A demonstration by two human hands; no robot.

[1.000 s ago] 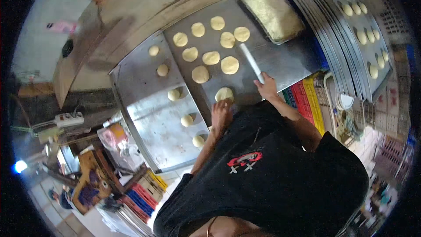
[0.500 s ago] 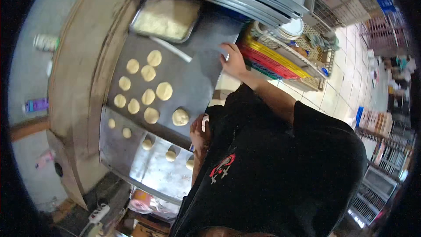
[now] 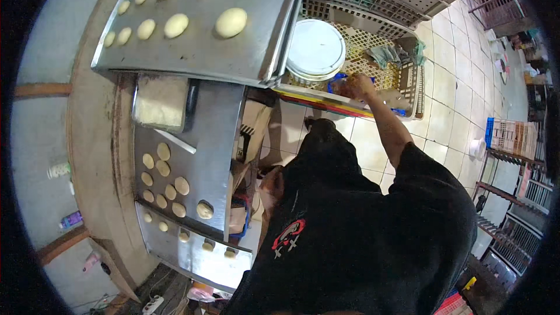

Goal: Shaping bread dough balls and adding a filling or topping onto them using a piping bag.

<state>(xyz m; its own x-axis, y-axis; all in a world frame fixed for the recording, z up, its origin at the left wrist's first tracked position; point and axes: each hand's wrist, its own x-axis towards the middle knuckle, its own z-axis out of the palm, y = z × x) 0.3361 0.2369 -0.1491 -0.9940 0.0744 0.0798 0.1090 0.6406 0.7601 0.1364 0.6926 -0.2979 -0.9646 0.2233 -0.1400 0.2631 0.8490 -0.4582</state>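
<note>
My right hand [image 3: 359, 87] reaches into a cream plastic crate [image 3: 417, 90], down at a small clear bag with blue ends and brownish contents. Its fingers are smeared and partly hidden, so whether they grip the bag cannot be told. My left hand [image 3: 272, 185] hangs low beside the metal worktable [image 3: 211, 116], close to my black shirt, its fingers blurred. Several flattened dough rounds [image 3: 181, 185] lie on that table, one thicker piece [image 3: 205, 210] apart from them. A slim white stick [image 3: 175, 141] rests near a tray of pale, crumbly filling [image 3: 158, 102].
Stacked metal trays [image 3: 192, 52] with several dough balls [image 3: 231, 22] overhang the table's far end. A white lidded bucket [image 3: 316, 49] stands in the crate. Smaller dough balls [image 3: 184, 237] sit on a lower metal tray [image 3: 198, 262]. Racks and crates [image 3: 513, 137] stand across the tiled floor.
My view has swung toward the crate, bringing more of the stacked trays into sight. My right hand has moved from above the worktable into the crate. My left hand has come away from the table edge.
</note>
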